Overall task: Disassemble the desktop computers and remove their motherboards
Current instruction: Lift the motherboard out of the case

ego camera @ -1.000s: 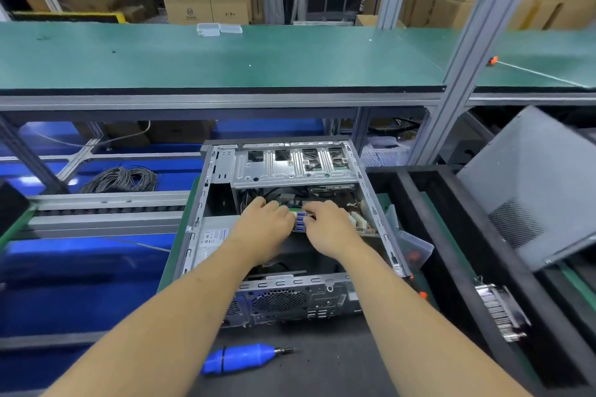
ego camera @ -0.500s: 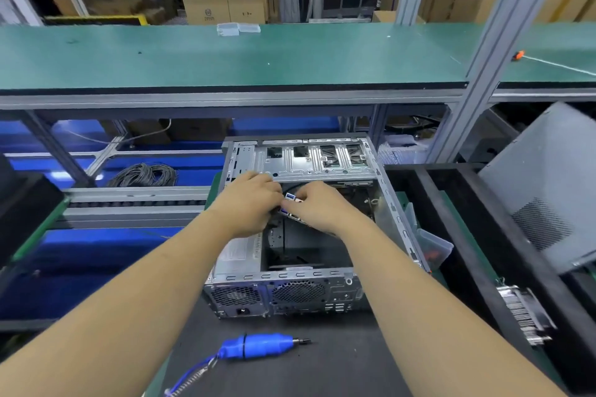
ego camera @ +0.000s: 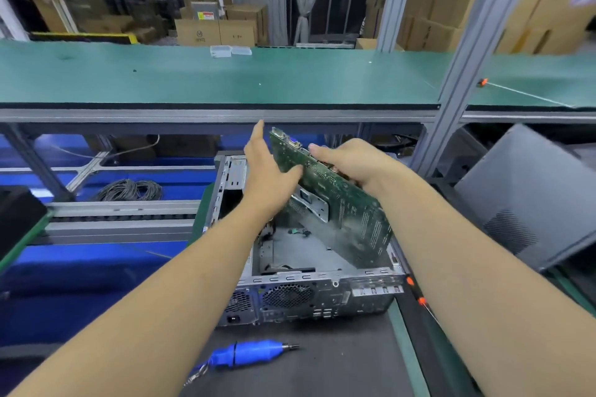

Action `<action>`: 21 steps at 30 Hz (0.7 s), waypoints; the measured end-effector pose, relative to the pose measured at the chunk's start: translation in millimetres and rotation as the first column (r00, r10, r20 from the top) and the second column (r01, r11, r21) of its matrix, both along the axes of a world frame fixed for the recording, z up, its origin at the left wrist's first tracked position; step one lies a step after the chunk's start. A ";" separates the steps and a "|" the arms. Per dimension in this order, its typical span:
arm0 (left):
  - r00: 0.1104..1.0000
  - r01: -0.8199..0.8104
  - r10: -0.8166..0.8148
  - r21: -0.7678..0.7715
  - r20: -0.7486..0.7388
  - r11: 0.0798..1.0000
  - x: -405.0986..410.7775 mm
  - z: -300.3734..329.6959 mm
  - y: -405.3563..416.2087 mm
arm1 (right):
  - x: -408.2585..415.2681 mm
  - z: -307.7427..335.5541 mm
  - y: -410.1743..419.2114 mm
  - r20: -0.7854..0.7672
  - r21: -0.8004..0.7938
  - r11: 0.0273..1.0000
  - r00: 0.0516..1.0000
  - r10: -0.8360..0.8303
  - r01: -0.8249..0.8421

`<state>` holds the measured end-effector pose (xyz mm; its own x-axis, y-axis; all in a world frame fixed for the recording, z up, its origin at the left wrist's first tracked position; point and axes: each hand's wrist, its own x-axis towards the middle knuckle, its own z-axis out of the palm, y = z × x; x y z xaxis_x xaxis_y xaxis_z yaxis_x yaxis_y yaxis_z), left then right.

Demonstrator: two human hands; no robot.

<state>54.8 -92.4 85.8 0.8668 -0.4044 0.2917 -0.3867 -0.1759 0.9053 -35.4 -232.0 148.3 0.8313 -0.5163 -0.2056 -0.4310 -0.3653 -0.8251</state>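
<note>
- Above the open case (ego camera: 309, 271), the motherboard (ego camera: 335, 200) hangs tilted on edge, clear of the chassis floor w/ its lower corner just inside the right wall; prob. angled so the port end clears the rear panel on the way out.
- Right hand (ego camera: 351, 164) grips the board's upper edge, fingers curled behind it and thumb on top; it seems to carry most of the weight.
- Left hand (ego camera: 267, 171) lies flat against the board's near face, fingers straight and released, pointing up, thumb under the edge; a steadying palm, not a grasp, likely to stop the board swinging.
- Underside w/ metal backplate faces the camera, so component side is turned away; can't tell if any cable is still attached.
- Case sits on the dark desk (ego camera: 322, 371), rear fans toward the person, interior mostly bare w/ a few loose leads.
- Blue electric screwdriver (ego camera: 248, 356) lies on the desk just in front of the case, set down within reach, since both hands are needed for the lift.
- Grey side panel (ego camera: 529, 193) leans at right, well apart from the work.
- Judgement: removal from this unit nearly done; next is setting the board aside w/o knocking its corner on the chassis rim.
</note>
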 end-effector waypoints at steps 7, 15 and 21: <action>0.713 -0.302 -0.052 -0.374 -0.699 0.877 -8.7 32.2 -7.9 | -32.6 70.7 1.7 0.176 -0.018 1.000 0.984 -0.001 0.004; 0.412 -0.228 -0.558 -0.674 -0.720 0.702 -14.6 52.1 -10.3 | -61.2 49.6 32.5 0.235 -0.537 0.832 0.922 0.307 -0.141; 0.446 0.024 -0.553 -0.608 -0.704 0.794 -13.5 17.8 8.4 | -81.6 8.9 10.3 0.034 -0.795 0.560 0.905 0.425 -0.233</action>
<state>41.4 -84.0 103.6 0.6374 -0.7262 -0.2577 0.6336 0.3036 0.7117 -117.0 -221.6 157.2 0.9459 -0.0824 0.3139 -0.0104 -0.9745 -0.2244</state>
